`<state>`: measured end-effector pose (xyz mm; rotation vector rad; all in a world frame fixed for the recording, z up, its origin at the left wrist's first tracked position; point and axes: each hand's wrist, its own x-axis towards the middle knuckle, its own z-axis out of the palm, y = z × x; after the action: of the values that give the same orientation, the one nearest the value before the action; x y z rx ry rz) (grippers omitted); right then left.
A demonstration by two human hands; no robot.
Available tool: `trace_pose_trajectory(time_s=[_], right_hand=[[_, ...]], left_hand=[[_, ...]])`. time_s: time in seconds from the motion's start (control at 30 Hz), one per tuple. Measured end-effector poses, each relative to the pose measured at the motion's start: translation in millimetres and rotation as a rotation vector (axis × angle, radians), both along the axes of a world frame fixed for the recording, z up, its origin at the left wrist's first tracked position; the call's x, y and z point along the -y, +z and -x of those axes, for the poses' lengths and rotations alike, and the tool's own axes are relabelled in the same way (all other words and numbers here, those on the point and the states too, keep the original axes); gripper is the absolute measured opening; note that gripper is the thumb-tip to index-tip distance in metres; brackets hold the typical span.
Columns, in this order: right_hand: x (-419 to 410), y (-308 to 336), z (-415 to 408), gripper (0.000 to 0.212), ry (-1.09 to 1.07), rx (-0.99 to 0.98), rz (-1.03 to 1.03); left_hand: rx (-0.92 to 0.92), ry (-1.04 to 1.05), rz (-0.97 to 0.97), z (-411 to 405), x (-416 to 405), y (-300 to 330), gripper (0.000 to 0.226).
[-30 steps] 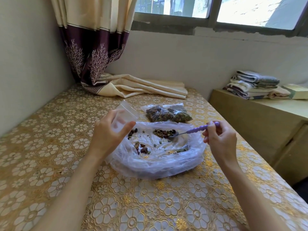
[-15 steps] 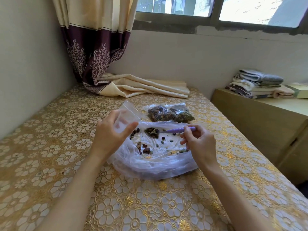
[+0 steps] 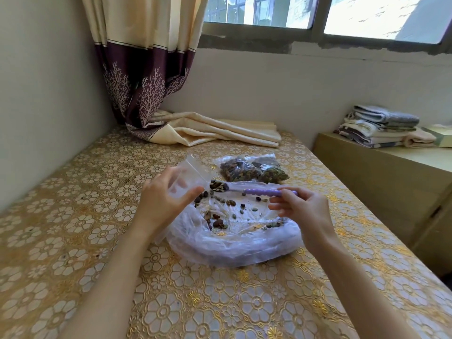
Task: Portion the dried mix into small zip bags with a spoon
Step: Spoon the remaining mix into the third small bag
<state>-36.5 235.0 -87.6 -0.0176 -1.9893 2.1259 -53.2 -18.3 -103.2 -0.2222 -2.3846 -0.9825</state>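
Head view:
- The left hand (image 3: pixel 166 204) holds a small clear zip bag (image 3: pixel 189 176) upright, thumb on its near face and fingers behind it, mouth pointing up and far.
- The zip bag sits over the left edge of the big bag (image 3: pixel 234 238), and looks empty.
- The right hand (image 3: pixel 302 211) pinches the far end of a spoon (image 3: pixel 254 191) between thumb and fingertips; the other fingers curl loosely below.
- The spoon has a purple ribbed handle and lies nearly level, pointing left.
- Its bowl carries a small heap of mix (image 3: pixel 218 186) and sits just right of the zip bag's side, close to it; contact cannot be told.
- The big bag is clear plastic, spread open and rumpled on the table (image 3: pixel 73 241) between the 2 hands.
- Loose bits of dried mix, brown and green, lie scattered thinly across the big bag's inside.
- 2 filled bags (image 3: pixel 253 171) lie side by side just beyond the big bag, packed with dark mix.
- The table has a gold floral cover.
- A curtain (image 3: pixel 146 77) hangs at the far left, its hem pooled on the table's far edge.
- A stack of folded towels (image 3: pixel 381 127) rests on a lower cabinet (image 3: pixel 391 182) at the far right.
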Motion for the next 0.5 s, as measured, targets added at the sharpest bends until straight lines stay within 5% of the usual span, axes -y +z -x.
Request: trace_pose_trajectory(time_s=[0.23,0.5], right_hand=[[10.2,27.3,-8.5,0.014,0.024,-0.25,-0.056],[30.9,34.0,-13.4,0.016,0.128,-0.454,-0.39]], left_hand=[[0.069,-0.003,0.046,-1.4,-2.0,0.5,0.104],[0.158,-0.105,-0.221,0.4,-1.3,-3.3,0.098]])
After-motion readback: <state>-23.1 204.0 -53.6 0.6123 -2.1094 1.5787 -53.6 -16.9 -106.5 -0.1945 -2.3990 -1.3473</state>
